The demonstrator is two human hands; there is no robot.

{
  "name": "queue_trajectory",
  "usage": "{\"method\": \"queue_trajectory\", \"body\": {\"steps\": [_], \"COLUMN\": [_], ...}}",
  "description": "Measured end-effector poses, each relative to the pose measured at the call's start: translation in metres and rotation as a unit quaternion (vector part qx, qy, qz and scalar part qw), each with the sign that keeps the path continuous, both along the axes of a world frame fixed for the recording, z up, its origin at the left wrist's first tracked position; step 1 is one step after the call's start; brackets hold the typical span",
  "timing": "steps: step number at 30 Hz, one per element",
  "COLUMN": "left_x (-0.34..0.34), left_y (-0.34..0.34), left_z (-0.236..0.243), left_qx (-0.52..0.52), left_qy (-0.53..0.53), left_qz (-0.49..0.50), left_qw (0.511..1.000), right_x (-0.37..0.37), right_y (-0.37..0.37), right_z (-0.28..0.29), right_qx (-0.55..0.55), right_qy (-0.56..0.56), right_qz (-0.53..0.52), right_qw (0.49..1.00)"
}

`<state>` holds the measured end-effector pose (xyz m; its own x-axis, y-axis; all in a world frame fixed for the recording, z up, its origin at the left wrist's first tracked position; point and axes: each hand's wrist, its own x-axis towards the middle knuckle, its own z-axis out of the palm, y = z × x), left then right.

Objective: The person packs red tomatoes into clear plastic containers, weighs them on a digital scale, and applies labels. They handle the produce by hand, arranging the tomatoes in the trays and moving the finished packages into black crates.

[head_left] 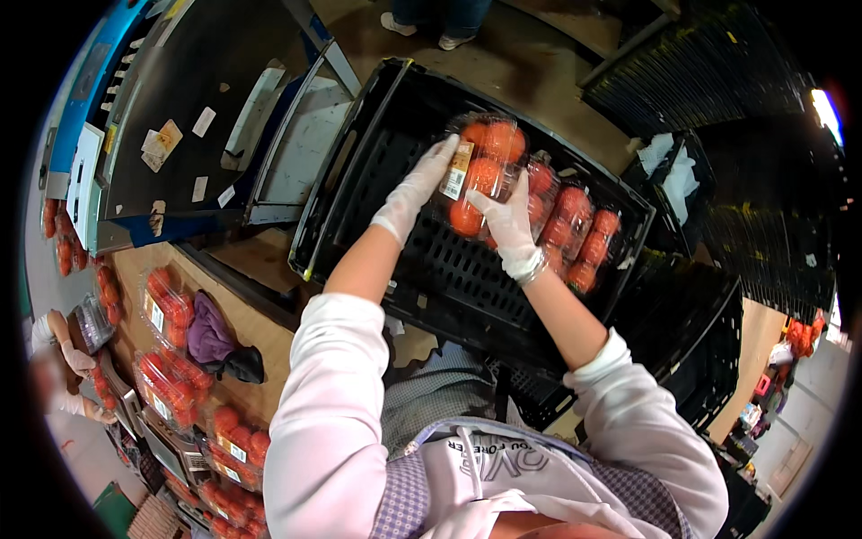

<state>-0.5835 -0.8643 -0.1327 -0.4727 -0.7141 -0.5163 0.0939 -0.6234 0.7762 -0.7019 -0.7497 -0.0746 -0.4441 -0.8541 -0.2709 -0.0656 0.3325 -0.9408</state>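
A clear plastic punnet of tomatoes [486, 171] with a paper label is held between my two gloved hands above the black crate [422, 305]. My left hand [420, 187] is closed on its left side, near the label. On the right side my right hand [510, 223] grips it, the thumb pressed over the front edge. Further punnets of tomatoes [571, 217] stand in a row along the crate's right end, partly hidden behind my right hand and the held punnet. Slots show in the crate's bottom.
Left of me a wooden table [260, 337] carries several tomato punnets [168, 382] and a purple cloth [211, 331]. Beyond it a co-worker's gloved hands [81, 361] handle punnets. A dark machine [197, 99] stands upper left. Stacked black crates [705, 67] rise at the right.
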Motion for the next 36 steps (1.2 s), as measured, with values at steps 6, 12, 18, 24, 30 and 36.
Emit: {"method": "queue_trajectory", "body": {"steps": [6,12,18,24,30,36], "left_x": [-0.025,-0.021,0.071,0.381,0.69,0.828], "left_y": [-0.014,-0.006,0.095,0.335,0.653,0.869], "left_z": [-0.109,0.011,0.154,0.287,0.241,0.135], "left_qx": [-0.169,-0.264,-0.372,-0.577,-0.259,0.112], "left_qy": [-0.276,-0.479,-0.129,-0.506,-0.329,-0.34], "left_qz": [-0.02,-0.231,-0.055,0.378,0.873,0.895], "left_qw": [0.946,0.805,0.918,0.517,0.249,0.265], "right_x": [0.013,0.011,0.004,0.079,0.313,0.624], "right_y": [0.042,0.034,0.052,0.067,0.158,0.37], "right_z": [0.021,0.001,-0.003,0.043,0.119,0.194], "right_qx": [-0.051,-0.001,-0.143,-0.118,-0.265,0.0], "right_qy": [0.239,0.51,0.276,0.347,0.12,-0.229], "right_qz": [0.126,0.362,0.356,0.293,0.349,0.717], "right_qw": [0.961,0.78,0.881,0.883,0.891,0.659]}}
